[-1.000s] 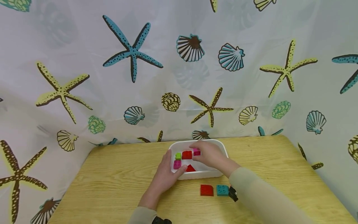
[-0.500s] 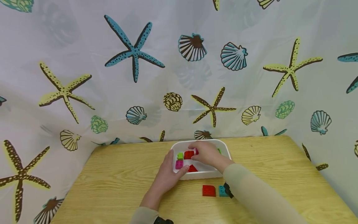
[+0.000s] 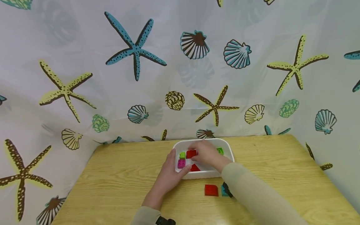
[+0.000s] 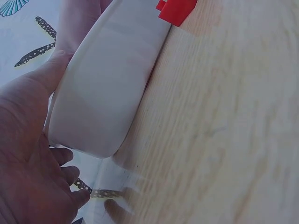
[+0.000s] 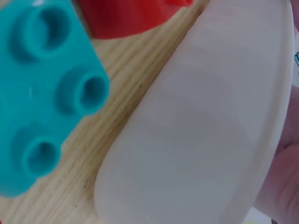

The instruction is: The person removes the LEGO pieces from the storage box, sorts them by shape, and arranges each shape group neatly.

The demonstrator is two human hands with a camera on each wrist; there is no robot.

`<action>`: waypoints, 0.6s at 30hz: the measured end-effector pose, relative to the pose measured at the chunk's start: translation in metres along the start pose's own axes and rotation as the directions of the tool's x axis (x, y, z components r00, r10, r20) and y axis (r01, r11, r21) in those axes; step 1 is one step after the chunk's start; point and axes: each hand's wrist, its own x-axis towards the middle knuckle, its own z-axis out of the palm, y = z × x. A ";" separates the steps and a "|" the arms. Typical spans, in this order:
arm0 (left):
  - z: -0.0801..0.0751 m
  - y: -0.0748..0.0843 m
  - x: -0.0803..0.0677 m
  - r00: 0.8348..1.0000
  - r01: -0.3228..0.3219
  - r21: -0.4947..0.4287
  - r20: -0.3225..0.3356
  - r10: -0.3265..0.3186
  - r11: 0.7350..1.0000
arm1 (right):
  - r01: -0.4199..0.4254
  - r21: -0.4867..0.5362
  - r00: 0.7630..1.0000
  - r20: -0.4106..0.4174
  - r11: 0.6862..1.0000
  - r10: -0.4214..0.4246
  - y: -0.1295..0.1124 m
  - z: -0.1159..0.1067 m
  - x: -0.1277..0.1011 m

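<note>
In the head view a white tray stands on the table. My left hand grips its left end, thumb over the front rim. My right hand reaches inside from the right, its thumb and finger around a red building brick; part of that grip is hidden. Left of it lie a lime brick and a magenta brick, with a sloped red brick in front. A green brick lies toward the right end. The right wrist view shows the tray's outer wall.
In front of the tray, on the wooden table, lie a rounded red brick and a teal brick, partly behind the right sleeve. A curtain with starfish and shells hangs behind and at both sides.
My right hand has shifted slightly left inside the tray and now covers a magenta brick seen earlier beside the red one. The green brick has come into view. My left hand keeps its hold.
</note>
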 end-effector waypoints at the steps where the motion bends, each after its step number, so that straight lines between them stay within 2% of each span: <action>1: 0.000 0.000 0.000 1.000 -0.001 -0.001 -0.001 0.001 1.000 | -0.005 -0.002 1.000 -0.001 1.000 0.005 -0.001 0.000 0.000; 8: -0.001 0.000 0.000 1.000 0.000 0.000 0.000 0.000 1.000 | -0.019 0.001 1.000 -0.004 1.000 0.019 -0.001 0.004 0.001; 18: -0.001 0.000 0.001 1.000 -0.019 0.005 -0.008 0.019 1.000 | -0.013 -0.082 1.000 0.004 0.997 0.013 0.003 0.006 -0.001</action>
